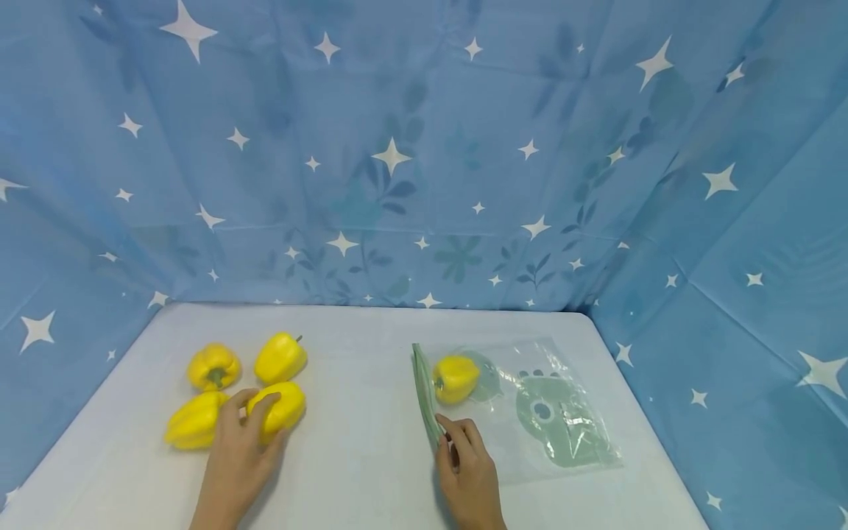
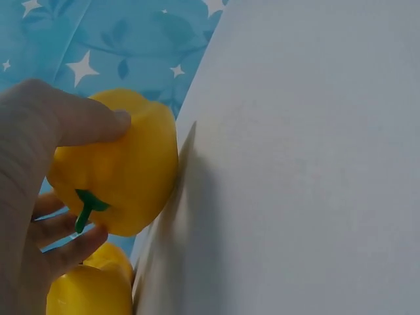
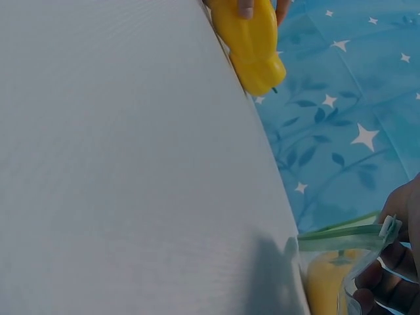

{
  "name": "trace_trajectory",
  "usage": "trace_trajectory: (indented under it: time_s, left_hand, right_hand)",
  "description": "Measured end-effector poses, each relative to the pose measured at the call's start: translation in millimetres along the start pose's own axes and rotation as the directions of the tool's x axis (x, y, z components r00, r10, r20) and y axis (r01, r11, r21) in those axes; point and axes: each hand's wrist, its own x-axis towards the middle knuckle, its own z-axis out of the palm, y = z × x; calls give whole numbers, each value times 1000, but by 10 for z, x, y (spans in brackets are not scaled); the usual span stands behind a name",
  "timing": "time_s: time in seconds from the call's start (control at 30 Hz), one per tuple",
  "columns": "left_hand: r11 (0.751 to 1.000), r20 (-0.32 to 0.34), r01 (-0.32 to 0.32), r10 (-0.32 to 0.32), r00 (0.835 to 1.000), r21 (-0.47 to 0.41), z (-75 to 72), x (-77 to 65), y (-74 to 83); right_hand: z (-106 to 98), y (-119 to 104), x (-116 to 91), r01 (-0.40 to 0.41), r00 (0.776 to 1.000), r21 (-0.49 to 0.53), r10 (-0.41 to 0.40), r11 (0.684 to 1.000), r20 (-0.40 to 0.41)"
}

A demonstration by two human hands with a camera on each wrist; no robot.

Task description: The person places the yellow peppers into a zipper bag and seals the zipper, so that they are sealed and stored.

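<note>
My left hand grips a yellow bell pepper on the left side of the table; the left wrist view shows the thumb across this pepper and its green stem toward the camera. Three more yellow peppers lie around it: one to the left, one behind, one at back left. My right hand pinches the green edge of a clear zip bag near its slider, seen in the right wrist view. Inside the bag lies another yellow bell pepper.
The white table has rounded far corners. Blue curtains with white stars rise behind it and along both sides. The bag lies flat to the right, with a green printed cartoon shape on it.
</note>
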Motion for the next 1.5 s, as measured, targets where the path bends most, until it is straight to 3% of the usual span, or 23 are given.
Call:
trace_trajectory:
  time_s: [0.23,0.33,0.4,0.47,0.57,0.63,0.73,0.87,1.03,1.27,1.5]
  left_hand:
    - [989,-4,53,-54,999,-138,17,4,26]
    - [973,34,121,-117,993,-199,34,12,62]
    - [953,96,195,-177,979,-233,39,26,91]
    - [923,187,299,-258,948,-244,34,45,124]
    - [855,332,453,-363,871,-253,23,79,177]
    - [810,393,523,-404,826,-266,31,97,210]
    - [756,439,576,-424,792,-310,74,107,257]
    - [733,447,586,-420,790,-346,174,101,316]
    - [729,457,583,-408,791,-358,261,128,376]
    - [719,517,613,-406,753,-328,374,204,440]
    - [728,521,575,-348,779,-374,539,372,561]
  right_hand:
    - [9,-12,-2,1,1000,-11,-1,1000,-6]
    - [11,-10,-1,1,1000,-8,-1,1000,-3]
    - [11,-8,0,3,1000,-5,-3,1000,-4]
    - [13,-5,5,7,1000,-2,-7,1000,-9]
    - [8,3,4,13,1000,-4,-13,1000,-13]
    - [3,6,6,13,1000,-3,-13,1000,-10]
    - [-6,4,15,6,1000,0,-6,1000,0]
    - [-16,-4,22,-2,1000,9,2,1000,10]
    - [-21,-10,18,-5,1000,2,5,1000,10]
    - [-21,-35,-10,-19,1000,5,19,1000,19]
    - [-33,-38,39,-21,1000,13,20,1000,17]
